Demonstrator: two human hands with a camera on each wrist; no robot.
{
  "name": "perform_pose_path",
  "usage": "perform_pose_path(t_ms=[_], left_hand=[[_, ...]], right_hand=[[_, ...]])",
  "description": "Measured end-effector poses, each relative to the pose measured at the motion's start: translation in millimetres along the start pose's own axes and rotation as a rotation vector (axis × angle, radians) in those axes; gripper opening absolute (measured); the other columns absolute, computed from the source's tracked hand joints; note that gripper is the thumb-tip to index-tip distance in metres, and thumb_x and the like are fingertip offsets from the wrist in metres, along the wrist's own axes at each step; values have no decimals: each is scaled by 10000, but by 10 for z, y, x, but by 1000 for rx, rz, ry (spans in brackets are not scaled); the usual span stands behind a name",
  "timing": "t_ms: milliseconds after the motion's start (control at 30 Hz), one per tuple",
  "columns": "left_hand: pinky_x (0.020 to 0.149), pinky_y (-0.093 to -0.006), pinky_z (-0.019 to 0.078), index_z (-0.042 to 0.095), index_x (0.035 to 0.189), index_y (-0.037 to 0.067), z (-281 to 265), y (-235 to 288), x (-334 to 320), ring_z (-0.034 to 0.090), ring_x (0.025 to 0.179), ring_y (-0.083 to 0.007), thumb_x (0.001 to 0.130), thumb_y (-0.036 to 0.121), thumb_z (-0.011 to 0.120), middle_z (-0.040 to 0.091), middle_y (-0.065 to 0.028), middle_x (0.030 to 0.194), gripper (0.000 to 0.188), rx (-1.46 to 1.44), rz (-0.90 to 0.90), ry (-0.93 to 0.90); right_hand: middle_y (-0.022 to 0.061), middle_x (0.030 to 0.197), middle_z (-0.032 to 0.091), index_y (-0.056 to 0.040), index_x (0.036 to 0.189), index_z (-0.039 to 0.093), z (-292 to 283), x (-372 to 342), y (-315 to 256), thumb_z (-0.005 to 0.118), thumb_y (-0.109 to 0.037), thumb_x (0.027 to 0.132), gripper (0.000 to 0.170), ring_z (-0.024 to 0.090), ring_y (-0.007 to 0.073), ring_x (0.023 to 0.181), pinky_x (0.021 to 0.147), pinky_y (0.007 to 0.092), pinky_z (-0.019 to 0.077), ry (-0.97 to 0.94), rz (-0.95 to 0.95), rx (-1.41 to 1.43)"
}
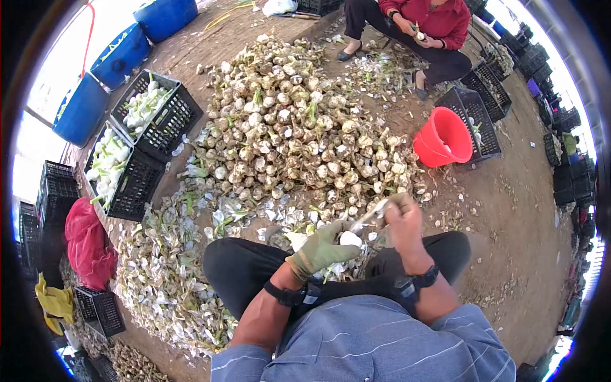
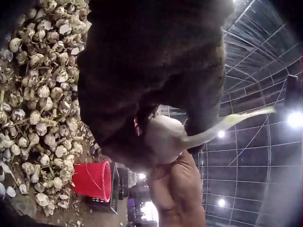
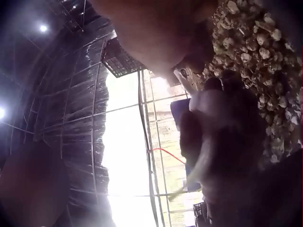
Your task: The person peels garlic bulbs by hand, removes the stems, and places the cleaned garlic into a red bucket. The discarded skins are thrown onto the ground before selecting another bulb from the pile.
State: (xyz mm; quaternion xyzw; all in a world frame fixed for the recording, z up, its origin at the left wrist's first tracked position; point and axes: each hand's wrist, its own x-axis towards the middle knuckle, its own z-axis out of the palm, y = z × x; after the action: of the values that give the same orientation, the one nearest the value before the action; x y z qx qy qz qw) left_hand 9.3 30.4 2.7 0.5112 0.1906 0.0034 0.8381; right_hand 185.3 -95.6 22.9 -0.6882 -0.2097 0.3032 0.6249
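Observation:
My gloved left hand (image 1: 326, 247) grips a peeled white garlic bulb (image 1: 350, 239) above my lap. In the left wrist view, the bulb (image 2: 165, 138) shows below the dark glove (image 2: 151, 71), its pale stem (image 2: 227, 125) sticking out to the right. My bare right hand (image 1: 405, 227) is just right of the bulb, fingers curled round the end of a thin pale strip (image 1: 368, 216); whether it is peel or a blade I cannot tell. In the right wrist view my right hand (image 3: 156, 42) is blurred and close to the bulb (image 3: 208, 106).
A large pile of unpeeled garlic (image 1: 286, 127) lies ahead. Loose skins (image 1: 172, 286) cover the ground at left. Black crates of white bulbs (image 1: 145, 111) stand at left, beside blue tubs (image 1: 121, 57). A red bucket (image 1: 442, 139) stands at right; another person (image 1: 439, 25) sits beyond.

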Motion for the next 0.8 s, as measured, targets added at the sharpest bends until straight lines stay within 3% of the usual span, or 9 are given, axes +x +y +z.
perform_pose_path(t_ms=[67,167,200,333,433,500,633,767,800], left_hand=[[807,-265,517,591,1245,-6,10,58,-29,626,917,-116,810,150,749,662,-49,1045,488,29,33,39],[825,-256,513,602,1262,0,13,68,-44,623,944,-108,836,171,747,671,-55,1066,481,77,95,161],[829,-255,510,615,1259,5,-3,-32,-2,619,959,-104,849,189,749,676,-56,1070,469,88,114,204],[855,-280,499,639,1257,44,-31,-290,159,626,974,-129,970,322,630,698,-65,1050,400,201,36,341],[793,-318,523,650,1202,26,-87,-634,231,652,895,-193,1032,353,508,689,-120,1014,395,420,412,487],[645,-290,505,683,1112,29,-97,-217,50,618,706,-141,1041,359,486,677,-70,840,390,74,90,426],[520,-239,425,705,1045,24,-319,-382,75,518,573,-63,1051,334,466,645,-7,765,391,118,285,805],[491,-208,377,698,1036,16,-443,-328,17,472,553,-50,1040,291,480,618,19,744,350,-350,277,938],[489,-207,378,694,1049,16,-429,-302,-2,472,551,-52,1039,280,480,610,21,737,340,-358,276,974]], right_hand=[[48,786,648,-25,958,624,-113,109,-55,629,-107,924,89,577,89,624,571,264,475,101,28,221],[67,807,660,-8,955,627,-407,174,23,654,-131,912,133,623,147,673,629,301,506,-86,129,-357],[94,874,675,0,1006,643,-373,103,-90,705,-171,876,223,649,200,785,725,339,520,-220,-49,-864],[158,1081,663,-25,1201,615,-83,-126,199,749,-269,835,460,648,263,944,835,380,509,-328,-42,-474],[107,1091,652,-37,1238,591,259,-169,204,744,-168,831,454,641,186,942,834,329,516,-373,-428,-845],[80,1102,643,-27,1231,586,347,-101,348,727,-90,827,433,638,152,943,821,306,522,-421,51,-286],[115,1047,638,33,1235,508,363,75,451,684,-131,887,423,660,181,884,728,309,570,-305,370,250],[95,1089,650,-23,1179,568,318,410,1170,663,-59,909,289,669,221,901,781,367,570,-183,512,372],[107,1117,650,-27,1153,592,417,654,1570,669,-43,905,259,662,231,945,791,371,570,-380,195,147]])
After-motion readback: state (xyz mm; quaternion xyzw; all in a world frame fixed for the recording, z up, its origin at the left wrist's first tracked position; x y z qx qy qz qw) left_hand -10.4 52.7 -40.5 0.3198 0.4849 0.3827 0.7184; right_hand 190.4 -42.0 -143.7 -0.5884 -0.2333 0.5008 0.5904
